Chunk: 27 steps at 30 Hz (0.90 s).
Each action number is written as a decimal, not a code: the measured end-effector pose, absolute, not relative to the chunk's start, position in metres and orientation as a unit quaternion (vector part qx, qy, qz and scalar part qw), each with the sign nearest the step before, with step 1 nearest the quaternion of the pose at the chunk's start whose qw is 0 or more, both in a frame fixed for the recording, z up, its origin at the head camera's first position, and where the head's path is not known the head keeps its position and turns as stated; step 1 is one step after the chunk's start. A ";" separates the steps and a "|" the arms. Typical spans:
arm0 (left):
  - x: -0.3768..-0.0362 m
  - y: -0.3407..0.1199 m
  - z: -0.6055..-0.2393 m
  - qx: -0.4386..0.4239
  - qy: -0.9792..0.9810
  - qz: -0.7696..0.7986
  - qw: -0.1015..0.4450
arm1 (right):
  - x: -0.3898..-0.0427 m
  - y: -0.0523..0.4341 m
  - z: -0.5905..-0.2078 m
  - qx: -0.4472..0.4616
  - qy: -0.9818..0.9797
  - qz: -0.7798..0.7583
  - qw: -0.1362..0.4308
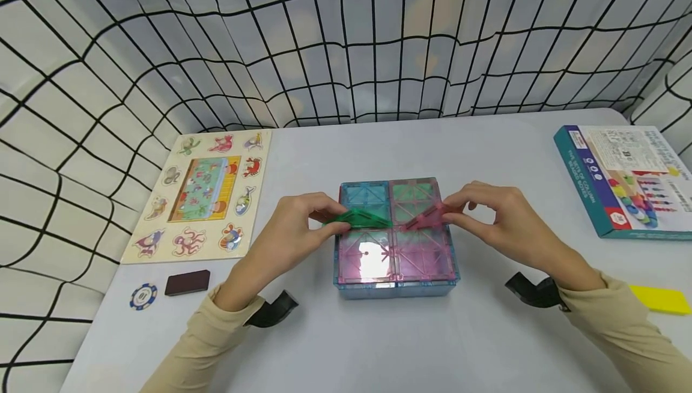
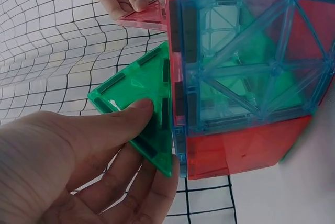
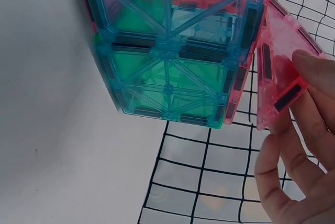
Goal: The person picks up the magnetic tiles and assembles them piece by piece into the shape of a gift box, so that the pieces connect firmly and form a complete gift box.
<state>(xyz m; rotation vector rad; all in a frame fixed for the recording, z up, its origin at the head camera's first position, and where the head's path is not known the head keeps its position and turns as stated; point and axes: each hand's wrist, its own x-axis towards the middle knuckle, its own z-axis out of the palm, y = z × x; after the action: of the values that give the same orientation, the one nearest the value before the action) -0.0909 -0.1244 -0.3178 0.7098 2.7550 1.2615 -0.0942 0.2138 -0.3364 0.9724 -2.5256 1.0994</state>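
Observation:
A flat box of translucent magnetic tiles [image 1: 396, 240] stands mid-table, with blue, green and pink squares on top. My left hand [image 1: 303, 220] pinches a green triangle tile [image 1: 359, 219] over the box's left half; the left wrist view shows that green triangle [image 2: 144, 106] between thumb and fingers, its edge against the box [image 2: 246, 72]. My right hand [image 1: 489, 213] pinches a pink triangle tile [image 1: 427, 219] over the right half. That pink triangle [image 3: 277, 77] leans on the box's side [image 3: 172, 51] in the right wrist view.
A wooden sea-animal puzzle board [image 1: 202, 191] lies at the left, with a poker chip [image 1: 143, 295] and a dark block [image 1: 187, 283] in front of it. A teal game box [image 1: 627, 176] lies at the right, a yellow piece [image 1: 661, 298] near the front edge. Netting surrounds the table.

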 end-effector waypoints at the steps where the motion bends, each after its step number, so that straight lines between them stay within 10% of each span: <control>1: -0.091 -0.125 -0.318 0.227 0.885 0.406 0.016 | -0.094 0.213 -0.336 0.332 -0.858 0.374 0.115; 27: -0.089 -0.128 -0.320 0.239 0.887 0.396 0.015 | -0.095 0.208 -0.338 0.351 -0.858 0.367 0.078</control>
<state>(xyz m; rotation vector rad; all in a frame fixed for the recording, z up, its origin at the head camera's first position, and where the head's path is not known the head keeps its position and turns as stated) -0.0887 -0.1285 -0.3204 0.7425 2.7599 1.2327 -0.0945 0.2083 -0.3380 1.0501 -2.5682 1.0999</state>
